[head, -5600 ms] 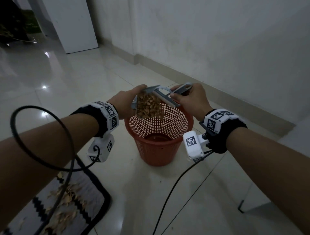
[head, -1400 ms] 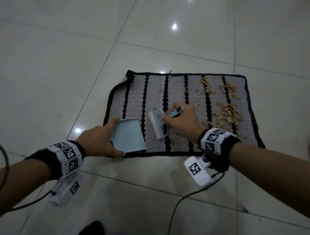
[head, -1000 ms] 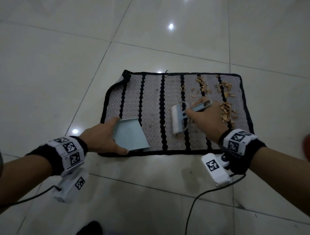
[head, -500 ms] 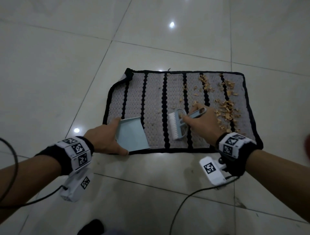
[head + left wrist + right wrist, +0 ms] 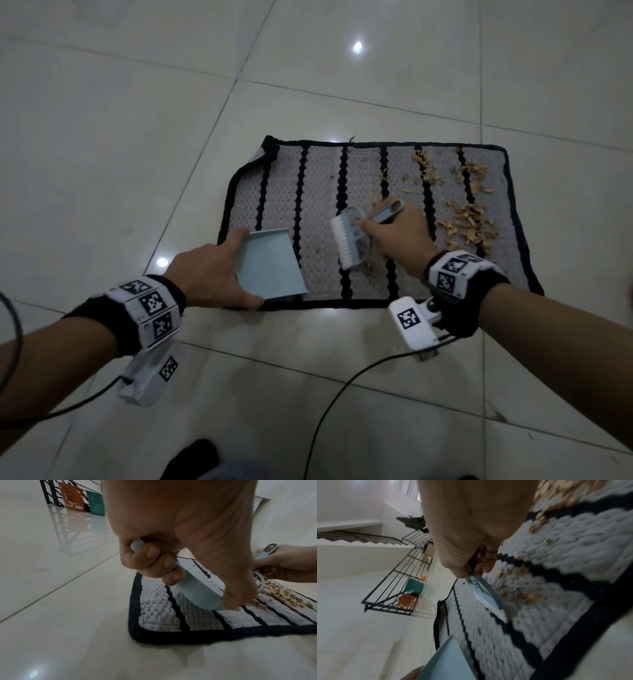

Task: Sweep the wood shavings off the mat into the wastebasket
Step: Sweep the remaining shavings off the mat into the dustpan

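A grey knitted mat (image 5: 322, 192) with black stripes and a black border lies on the tiled floor. Wood shavings (image 5: 466, 219) are scattered over its right part, and a few lie beside the brush (image 5: 371, 269). My left hand (image 5: 209, 274) grips a pale blue dustpan (image 5: 269, 265) at the mat's near left corner, tilted onto the mat (image 5: 197, 592). My right hand (image 5: 397, 236) holds a small pale blue brush (image 5: 349, 240) by its handle, white bristles facing left, near the mat's middle. The wastebasket is out of the head view.
Glossy floor tiles (image 5: 137, 137) surround the mat. Cables (image 5: 329, 411) trail from both wrist units over the near floor. A dark foot (image 5: 195, 459) shows at the bottom edge. Far off, orange (image 5: 72, 497) and green (image 5: 96, 501) baskets stand by a black railing.
Since emptying the dustpan over the orange wastebasket, both hands are back at the mat. In the last second the brush swept left from the shavings towards the dustpan, which has stayed put.
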Motion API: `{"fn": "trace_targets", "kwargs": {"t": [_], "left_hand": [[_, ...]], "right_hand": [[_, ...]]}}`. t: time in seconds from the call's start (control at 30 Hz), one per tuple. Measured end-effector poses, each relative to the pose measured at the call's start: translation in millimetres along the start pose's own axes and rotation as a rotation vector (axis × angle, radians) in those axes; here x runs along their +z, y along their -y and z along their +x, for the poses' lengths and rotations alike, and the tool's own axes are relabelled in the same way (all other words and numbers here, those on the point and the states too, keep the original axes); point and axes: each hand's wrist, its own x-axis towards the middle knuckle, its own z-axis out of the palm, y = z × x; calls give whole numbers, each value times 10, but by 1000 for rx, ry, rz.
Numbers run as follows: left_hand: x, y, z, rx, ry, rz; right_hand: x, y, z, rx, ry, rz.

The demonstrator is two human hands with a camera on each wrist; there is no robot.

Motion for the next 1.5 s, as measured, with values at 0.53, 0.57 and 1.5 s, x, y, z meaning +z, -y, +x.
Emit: {"fn": "trace_targets", "kwargs": {"t": [0.53,0.57,1.5], "left_hand": [[112,-561,160,126,103,89],[103,-566,160,129,102,82],[84,-645,236,180,63,12]], "right_hand": [[-494,-262,-157,-11,99,-53],[-585,-289,-132,6,66,-68],[-237,-129,170,-103,46,101]]}}
